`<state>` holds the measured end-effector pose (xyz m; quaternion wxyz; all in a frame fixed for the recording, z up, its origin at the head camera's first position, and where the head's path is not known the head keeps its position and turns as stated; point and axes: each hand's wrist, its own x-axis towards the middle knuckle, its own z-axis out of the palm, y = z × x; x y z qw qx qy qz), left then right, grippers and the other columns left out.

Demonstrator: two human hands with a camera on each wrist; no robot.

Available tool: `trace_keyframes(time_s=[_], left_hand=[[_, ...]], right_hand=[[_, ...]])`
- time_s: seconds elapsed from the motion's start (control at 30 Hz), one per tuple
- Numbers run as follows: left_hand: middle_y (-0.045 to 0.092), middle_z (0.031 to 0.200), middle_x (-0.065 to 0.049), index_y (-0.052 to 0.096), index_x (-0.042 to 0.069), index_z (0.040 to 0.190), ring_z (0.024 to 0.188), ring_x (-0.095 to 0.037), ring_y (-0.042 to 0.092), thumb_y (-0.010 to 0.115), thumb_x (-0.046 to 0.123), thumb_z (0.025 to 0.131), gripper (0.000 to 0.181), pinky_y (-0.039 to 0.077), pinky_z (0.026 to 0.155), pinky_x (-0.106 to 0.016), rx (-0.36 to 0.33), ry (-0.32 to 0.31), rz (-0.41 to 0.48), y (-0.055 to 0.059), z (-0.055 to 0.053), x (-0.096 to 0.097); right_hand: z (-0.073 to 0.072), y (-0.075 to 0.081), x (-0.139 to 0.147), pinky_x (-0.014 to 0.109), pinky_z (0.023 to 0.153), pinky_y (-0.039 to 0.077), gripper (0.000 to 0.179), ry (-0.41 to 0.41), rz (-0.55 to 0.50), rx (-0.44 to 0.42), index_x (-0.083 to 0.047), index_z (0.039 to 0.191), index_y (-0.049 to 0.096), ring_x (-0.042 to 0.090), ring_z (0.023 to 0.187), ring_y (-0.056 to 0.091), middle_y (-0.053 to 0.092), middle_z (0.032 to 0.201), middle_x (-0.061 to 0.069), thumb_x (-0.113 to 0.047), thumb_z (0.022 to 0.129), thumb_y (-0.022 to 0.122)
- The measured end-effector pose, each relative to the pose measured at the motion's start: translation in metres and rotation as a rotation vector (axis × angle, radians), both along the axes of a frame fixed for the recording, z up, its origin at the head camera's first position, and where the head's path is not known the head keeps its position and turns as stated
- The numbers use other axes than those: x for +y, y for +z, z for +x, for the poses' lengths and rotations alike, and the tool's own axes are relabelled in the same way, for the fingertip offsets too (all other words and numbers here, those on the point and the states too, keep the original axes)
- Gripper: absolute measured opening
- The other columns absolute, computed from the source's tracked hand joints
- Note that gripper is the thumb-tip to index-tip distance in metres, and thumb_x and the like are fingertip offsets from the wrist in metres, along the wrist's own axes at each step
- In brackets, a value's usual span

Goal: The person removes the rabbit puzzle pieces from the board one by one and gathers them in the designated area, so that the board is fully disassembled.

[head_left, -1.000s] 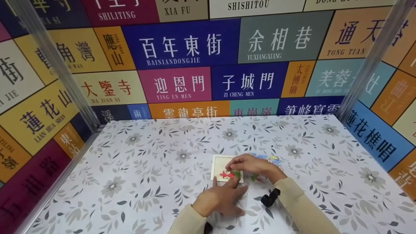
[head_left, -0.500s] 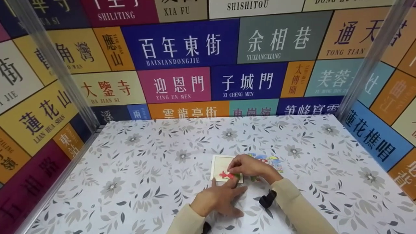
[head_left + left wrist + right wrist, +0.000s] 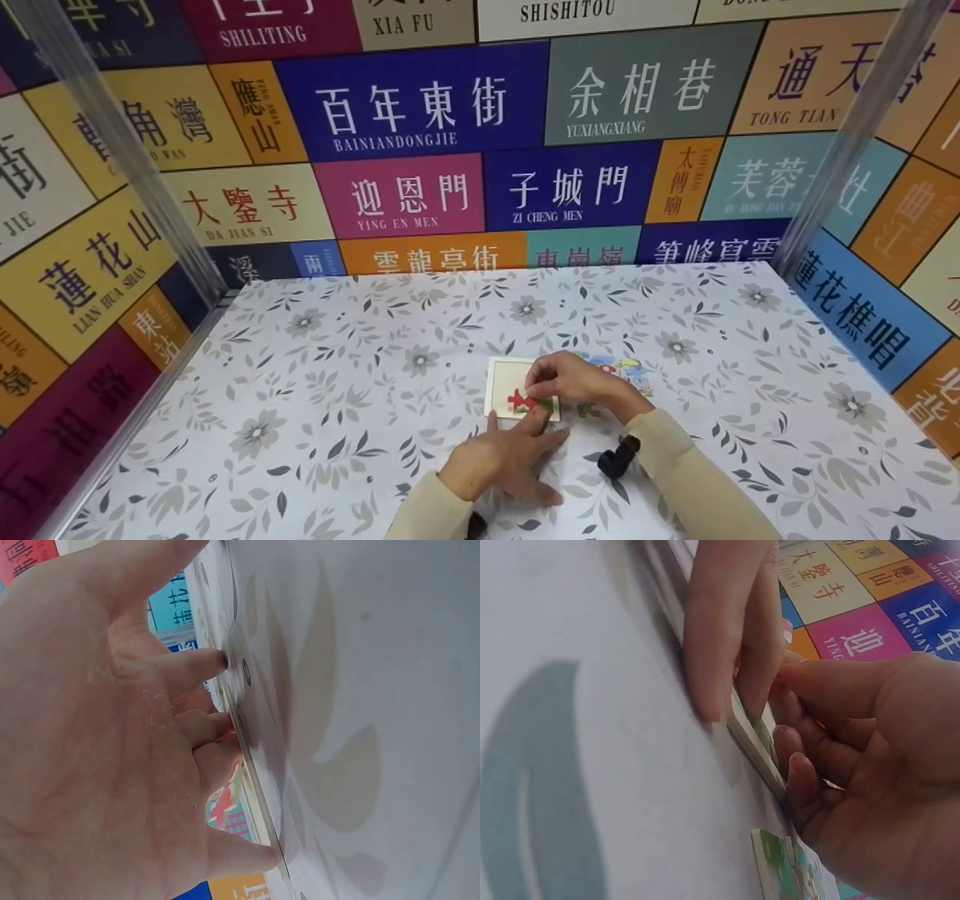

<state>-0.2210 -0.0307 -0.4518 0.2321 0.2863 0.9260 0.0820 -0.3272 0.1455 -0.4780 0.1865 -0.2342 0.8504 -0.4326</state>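
Observation:
A pale square puzzle tray lies on the table, with a red jigsaw piece over its near part. My right hand reaches in from the right and pinches the red piece by thumb and fingertips; its exact grip is partly hidden. My left hand is spread at the tray's near edge, fingertips touching the tray and a green piece in its near right corner. In the left wrist view one finger touches the tray's rim. The right wrist view shows the right hand beside the left fingers.
Several colourful jigsaw pieces lie right of the tray, partly behind the right hand. A green piece sits under the right wrist. A floral cloth covers the table, and a wall of coloured signs stands behind it.
The right hand has drawn its fingers together at the red piece, which now looks tilted differently. The left hand has stayed nearly in place.

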Motion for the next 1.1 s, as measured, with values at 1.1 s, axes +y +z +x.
trace_keyframes(time_s=[1.1], left_hand=[[0.011,0.17,0.007,0.031,0.041,0.156,0.157,-0.014,0.014,0.073,0.055,0.084,0.085,0.008,0.122,-0.067,-0.017,0.039,0.022,0.0,0.003,0.002]], right_hand=[[-0.008,0.035,0.11,0.025,0.066,0.043,0.009,0.027,0.357,-0.063,-0.004,0.088,0.077,0.007,0.07,0.052,0.069,0.076,-0.008,-0.011,0.083,0.078]])
